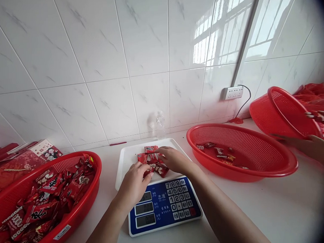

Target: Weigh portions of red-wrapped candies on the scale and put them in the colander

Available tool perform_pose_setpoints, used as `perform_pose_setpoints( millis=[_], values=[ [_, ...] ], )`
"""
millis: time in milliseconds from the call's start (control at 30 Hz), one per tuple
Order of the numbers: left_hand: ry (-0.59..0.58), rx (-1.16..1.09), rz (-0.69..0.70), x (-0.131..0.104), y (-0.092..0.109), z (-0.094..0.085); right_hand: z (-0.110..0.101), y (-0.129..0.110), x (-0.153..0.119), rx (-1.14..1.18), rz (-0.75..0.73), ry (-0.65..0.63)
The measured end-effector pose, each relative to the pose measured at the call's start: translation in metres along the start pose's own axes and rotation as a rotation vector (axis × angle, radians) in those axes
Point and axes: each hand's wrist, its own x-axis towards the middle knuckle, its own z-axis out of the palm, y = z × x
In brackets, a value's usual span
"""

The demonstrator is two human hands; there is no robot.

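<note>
Several small red snack packets (pixel 161 169) lie in a loose pile on the white tray (pixel 126 161) of a digital scale with a blue keypad panel (pixel 165 206). At the pile's near left side, my left hand (pixel 136 181) is closed with thumb and fingers on a packet. My right hand (pixel 174 159) curls over the pile from the right, its fingers gripping packets there; the fingertips are partly hidden. The scale's top display is partly covered by my left hand.
A red basket (pixel 96 180) heaped with similar packets stands left, beside red boxes (pixel 25 165). Right is another red basket (pixel 259 167) with a few packets. Another person's hand (pixel 309 146) is near a tilted basket (pixel 259 107). A clear bottle (pixel 160 125) stands by the wall.
</note>
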Motion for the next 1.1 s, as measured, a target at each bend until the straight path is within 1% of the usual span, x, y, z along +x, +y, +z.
perform_pose_setpoints(
  millis=[67, 100, 167, 267, 333, 400, 500, 633, 733, 900, 1000, 1100],
  values=[
    [0.059, 0.001, 0.024, 0.001, -0.001, -0.005, -0.005, -0.003, -0.001, 0.049, -0.025, 0.098],
    [0.109, -0.001, 0.035, 0.002, -0.001, -0.008, -0.01, -0.004, -0.002, 0.073, -0.029, 0.167],
    [0.244, -0.013, 0.045, 0.001, 0.0, -0.019, -0.021, -0.008, -0.005, 0.12, -0.019, 0.309],
    [0.426, -0.082, -0.003, -0.002, 0.004, -0.036, -0.04, -0.017, -0.012, 0.177, 0.03, 0.502],
    [0.486, -0.167, -0.05, -0.005, 0.008, -0.045, -0.05, -0.023, -0.018, 0.197, 0.048, 0.604],
    [0.524, -0.261, -0.069, -0.008, 0.012, -0.049, -0.055, -0.029, -0.023, 0.21, 0.037, 0.657],
    [0.55, -0.394, -0.057, -0.01, 0.015, -0.049, -0.054, -0.035, -0.027, 0.222, 0.023, 0.62],
    [0.496, -0.527, -0.05, -0.008, 0.014, -0.044, -0.048, -0.037, -0.026, 0.222, -0.002, 0.493],
    [0.481, -0.556, -0.038, -0.007, 0.012, -0.041, -0.046, -0.039, -0.025, 0.214, -0.037, 0.444],
    [0.488, -0.621, -0.046, -0.004, 0.012, -0.035, -0.047, -0.042, -0.027, 0.166, -0.062, 0.442],
    [0.459, -0.645, -0.054, -0.003, 0.013, -0.03, -0.047, -0.044, -0.029, 0.184, -0.081, 0.457],
    [0.445, -0.635, -0.053, -0.005, 0.016, -0.03, -0.045, -0.045, -0.029, 0.195, -0.101, 0.461]
  ],
)
